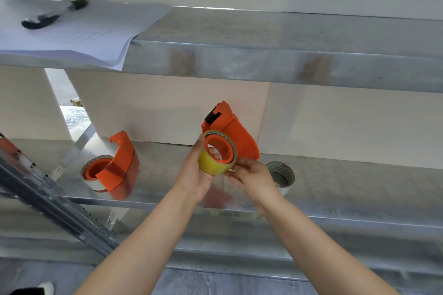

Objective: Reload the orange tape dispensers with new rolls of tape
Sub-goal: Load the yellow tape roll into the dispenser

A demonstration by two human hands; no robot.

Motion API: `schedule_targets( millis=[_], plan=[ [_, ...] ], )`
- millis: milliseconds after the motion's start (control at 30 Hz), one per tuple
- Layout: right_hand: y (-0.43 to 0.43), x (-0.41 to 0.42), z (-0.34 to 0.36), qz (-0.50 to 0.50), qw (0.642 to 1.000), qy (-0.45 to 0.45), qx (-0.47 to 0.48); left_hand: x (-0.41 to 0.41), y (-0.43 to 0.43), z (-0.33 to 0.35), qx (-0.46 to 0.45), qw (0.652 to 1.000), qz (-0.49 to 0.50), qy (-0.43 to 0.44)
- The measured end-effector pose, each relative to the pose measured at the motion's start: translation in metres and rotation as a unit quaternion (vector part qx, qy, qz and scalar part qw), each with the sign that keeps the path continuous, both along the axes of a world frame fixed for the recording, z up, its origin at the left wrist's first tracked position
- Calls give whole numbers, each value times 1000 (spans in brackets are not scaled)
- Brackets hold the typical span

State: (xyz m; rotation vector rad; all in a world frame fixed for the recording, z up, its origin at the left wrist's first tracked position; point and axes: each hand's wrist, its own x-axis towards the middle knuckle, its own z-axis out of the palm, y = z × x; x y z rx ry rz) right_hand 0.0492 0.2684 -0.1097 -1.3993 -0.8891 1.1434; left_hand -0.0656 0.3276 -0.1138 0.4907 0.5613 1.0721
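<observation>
An orange tape dispenser (pixel 236 133) is held up above the lower metal shelf, with a yellowish tape roll (pixel 211 165) seated on its orange hub. My left hand (pixel 195 175) cups the roll from the left and below, fingers curled into its core. My right hand (pixel 251 175) pinches the roll's lower right edge. A second orange dispenser (pixel 119 163) with a clear tape roll (pixel 94 176) lies on the shelf to the left. A loose tape roll (pixel 282 176) lies on the shelf to the right, partly hidden behind my right hand.
The lower metal shelf (pixel 335 189) runs across the view. On the upper metal shelf (pixel 263 38) lie paper sheets (pixel 79 33) with a dark tool (pixel 50 15) on them. A slanted metal rail (pixel 48 201) crosses the lower left. The wall is close behind.
</observation>
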Motion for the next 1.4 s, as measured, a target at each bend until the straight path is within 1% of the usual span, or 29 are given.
schedule_targets(
  millis=[33, 67, 200, 300, 467, 567, 667, 700, 767, 833, 933, 1033, 1100, 1133, 1167, 1200, 1267, 1300, 1333, 1400],
  plan=[
    [-1, 0, 2, 5, 1000, 16, -5, 0, 0, -1, 9, 1000, 6, 17],
    [-2, -1, 2, 6, 1000, 12, -7, 1, 0, -1, 12, 1000, 8, 25],
    [-9, -9, -5, -41, 996, -84, -4, 0, 1, 2, 5, 1000, 16, 21],
    [-14, -16, -8, -77, 992, -94, 27, 1, 1, 3, 2, 999, 22, 42],
    [-14, -22, -11, -78, 987, -131, 52, 1, -3, 6, -8, 998, 23, 55],
    [-14, -20, -13, -25, 983, -179, 0, 0, -5, 9, -14, 997, 24, 74],
    [-16, -19, -9, 28, 991, -123, -51, -2, -7, 7, -11, 995, 23, 92],
    [-15, -20, -5, 47, 991, -112, -56, -3, -8, 7, -6, 995, 24, 96],
    [-14, -23, 3, 81, 992, -77, -59, -4, -10, 6, 2, 991, 18, 135],
    [-11, -26, 13, 95, 994, -28, -55, -5, -15, 7, -5, 987, -38, 155],
    [-5, -26, 29, 95, 994, 15, -45, -5, -23, 4, -1, 987, -118, 105],
    [3, -20, 40, 115, 992, 3, -52, 0, -28, 2, 55, 986, -138, 70],
    [9, -12, 46, 132, 989, -35, -56, 1, -29, -1, 120, 981, -138, 58],
    [11, -8, 48, 130, 988, -65, -48, -1, -28, -3, 157, 976, -130, 75],
    [13, -3, 51, 116, 987, -103, -30, -3, -28, -4, 185, 969, -115, 114],
    [15, 2, 52, 96, 985, -147, -6, -6, -26, -6, 198, 960, -97, 172],
    [19, 12, 54, 82, 961, -261, 41, -8, -25, -8, 202, 941, -72, 264],
    [20, 15, 53, 104, 943, -311, 53, -7, -25, -8, 206, 933, -68, 286],
    [21, 16, 53, 133, 927, -347, 57, -6, -25, -8, 211, 927, -68, 303],
    [22, 16, 51, 168, 905, -382, 81, -2, -26, -5, 212, 920, -62, 323]
  ],
)
